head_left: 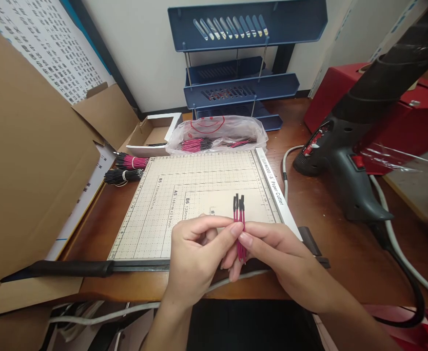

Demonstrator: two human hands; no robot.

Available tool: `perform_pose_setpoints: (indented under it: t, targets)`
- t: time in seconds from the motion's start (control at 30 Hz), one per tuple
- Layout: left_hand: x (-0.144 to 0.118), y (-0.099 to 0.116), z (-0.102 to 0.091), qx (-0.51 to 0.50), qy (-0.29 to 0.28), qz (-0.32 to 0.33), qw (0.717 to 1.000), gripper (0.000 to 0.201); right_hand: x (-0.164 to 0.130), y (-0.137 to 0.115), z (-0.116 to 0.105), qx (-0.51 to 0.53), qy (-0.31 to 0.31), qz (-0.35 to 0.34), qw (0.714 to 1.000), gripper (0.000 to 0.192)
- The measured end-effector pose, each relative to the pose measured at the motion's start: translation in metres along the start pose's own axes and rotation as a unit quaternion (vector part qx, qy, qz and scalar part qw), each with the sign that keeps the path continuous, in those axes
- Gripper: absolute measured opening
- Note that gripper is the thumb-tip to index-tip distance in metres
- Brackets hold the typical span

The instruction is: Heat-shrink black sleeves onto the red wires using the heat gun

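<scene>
Pinching a few thin red wires (pixel 239 229) upright between both hands, I hold them over the near edge of the paper cutter (pixel 199 195) on the table (pixel 331 243). My left hand (pixel 195 253) closes thumb and forefinger on their middle; my right hand (pixel 272 253) grips just beside it, fingertips touching. The black tips point away from me. I judge them feather-light, bendy and a bit slick, so the middle is the place to grip, not the tips. More wire bundles (pixel 126 168) lie far left, and a plastic bag (pixel 221 134) of them beyond.
</scene>
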State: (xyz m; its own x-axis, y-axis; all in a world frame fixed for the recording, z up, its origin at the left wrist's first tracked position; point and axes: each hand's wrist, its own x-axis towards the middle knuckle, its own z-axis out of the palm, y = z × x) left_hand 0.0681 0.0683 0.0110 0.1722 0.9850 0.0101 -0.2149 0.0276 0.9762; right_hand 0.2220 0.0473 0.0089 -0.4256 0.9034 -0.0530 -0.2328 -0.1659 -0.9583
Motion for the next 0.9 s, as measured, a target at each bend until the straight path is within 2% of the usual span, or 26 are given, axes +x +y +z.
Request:
perform_pose_setpoints:
  t: [0.33,0.5,0.67,0.77,0.9]
  targets:
    - [0.001,-0.001,0.001,-0.028,-0.039,0.034,0.998,0.012,0.001,0.002,0.001,-0.010,0.016,-0.014,1.000,0.038]
    - [0.005,-0.001,-0.004,-0.010,-0.089,0.024,0.996,0.015,0.001,0.000,0.002,-0.009,0.014,-0.016,1.000,0.038]
    - [0.007,0.002,-0.007,0.043,-0.155,0.014,0.987,0.042,0.001,-0.002,0.002,-0.004,0.007,-0.029,1.000,0.036]
    - [0.007,0.003,-0.008,0.064,-0.153,0.023,0.986,0.046,0.002,-0.003,0.002,-0.004,0.005,-0.029,1.000,0.036]
    - [0.006,0.002,-0.007,0.047,-0.147,0.021,0.988,0.036,0.001,-0.001,0.001,-0.002,-0.002,-0.021,1.000,0.038]
